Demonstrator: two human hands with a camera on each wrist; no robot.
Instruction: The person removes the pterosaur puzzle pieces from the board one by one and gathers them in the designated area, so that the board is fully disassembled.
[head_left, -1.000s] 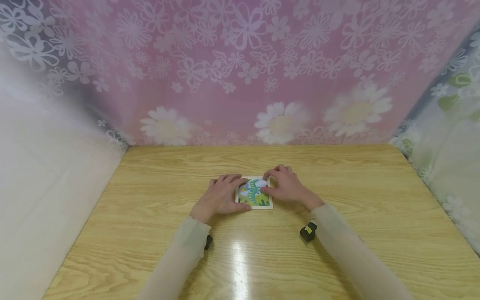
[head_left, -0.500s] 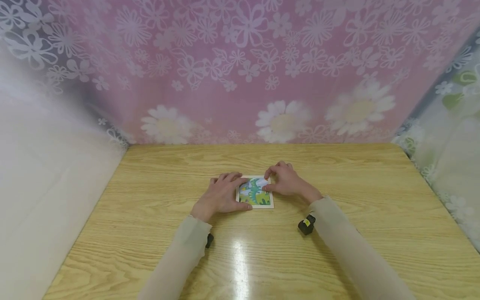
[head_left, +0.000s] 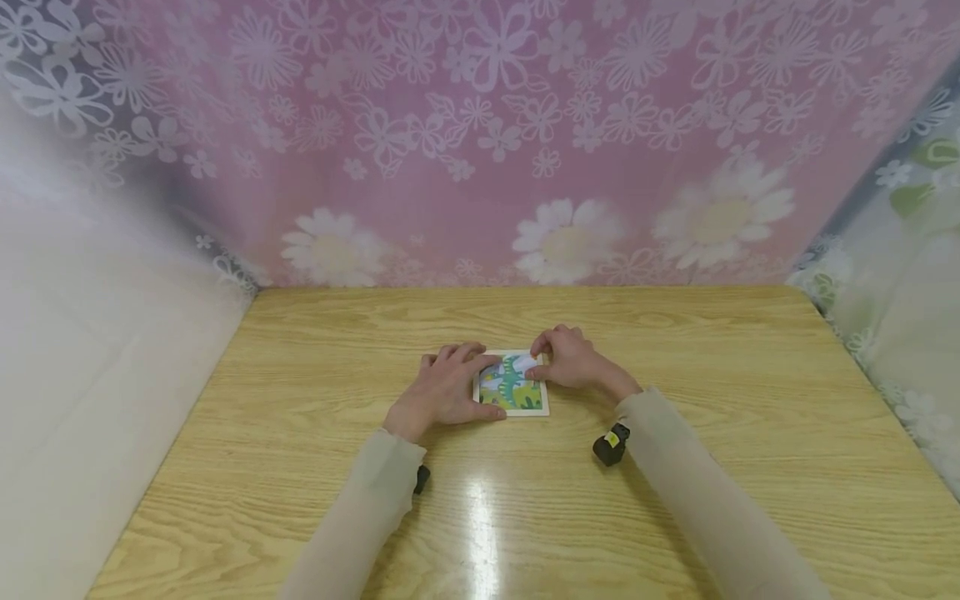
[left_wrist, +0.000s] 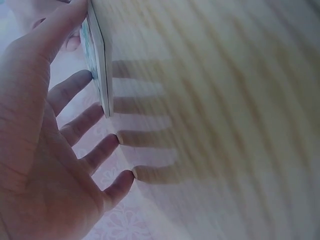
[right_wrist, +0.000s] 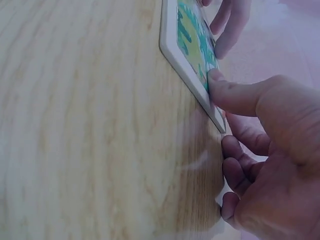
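Note:
A small square dinosaur puzzle (head_left: pixel 512 385) with a white border lies flat on the table, a green dinosaur on its picture. My left hand (head_left: pixel 444 392) spans its left side, thumb at the near edge and index finger over the far part. In the left wrist view the fingers of my left hand (left_wrist: pixel 55 150) are spread, the outer fingertips down on the wood. My right hand (head_left: pixel 577 360) bends over the far right corner, thumb and index finger on the puzzle. The right wrist view shows the right thumb (right_wrist: pixel 235 95) on the picture, other fingers curled beside the border.
The wood-grain table (head_left: pixel 322 500) runs back to a pink flowered cloth (head_left: pixel 450 200). Pale cloths hang along the left and right sides. A black device (head_left: pixel 611 446) sits under the right wrist, another (head_left: pixel 422 479) under the left.
My right hand has shifted slightly up and inward at the puzzle's right side. A small red-orange patch by its fingers now shows closer to the index fingertip. The left hand stays in place.

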